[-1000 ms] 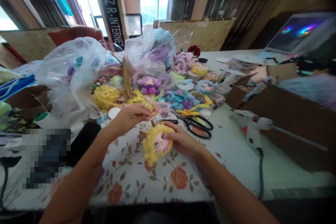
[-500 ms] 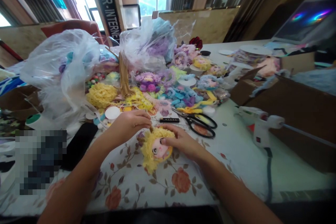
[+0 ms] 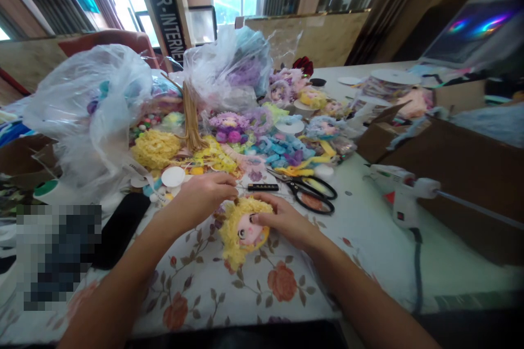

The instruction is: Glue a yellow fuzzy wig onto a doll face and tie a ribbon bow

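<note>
A doll head [image 3: 248, 229] with fluffy yellow hair and a painted face lies tilted just above the floral cloth [image 3: 204, 289]. My right hand [image 3: 282, 218] grips it from the right, thumb over one eye and fingers behind the hair. At the upper left edge of the hair, my left hand [image 3: 213, 192] is closed in a pinch; whatever is between its fingertips is too small or hidden to make out. Black-handled scissors [image 3: 313, 193] and a small black strip [image 3: 263, 187] lie beyond my hands.
A white glue gun [image 3: 405, 196] stands at the right by a cardboard box [image 3: 458, 185]. At the left lies a black phone [image 3: 123, 229]. Across the back are plastic bags [image 3: 102, 120], a yellow fluffy bundle [image 3: 155, 150], tan stems [image 3: 191, 120] and blue trim [image 3: 282, 147].
The view has shifted slightly. My left hand's fingers have curled a little more at the hair's edge; my right hand keeps its hold on the doll head.
</note>
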